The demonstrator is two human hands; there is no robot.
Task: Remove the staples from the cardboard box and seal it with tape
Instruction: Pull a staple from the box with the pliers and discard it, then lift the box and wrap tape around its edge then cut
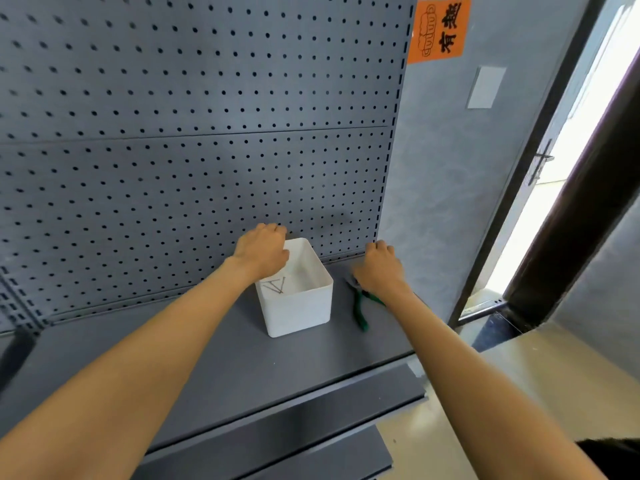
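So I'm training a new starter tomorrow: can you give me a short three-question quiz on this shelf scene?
1. True or false: the white bin holds a few thin metal staples.
2. Which hand is over the green pliers: A) left hand B) right hand
3. Fill in: the bin stands on a grey ____, in front of a pegboard.

Key: 1 true; 2 B; 3 shelf.
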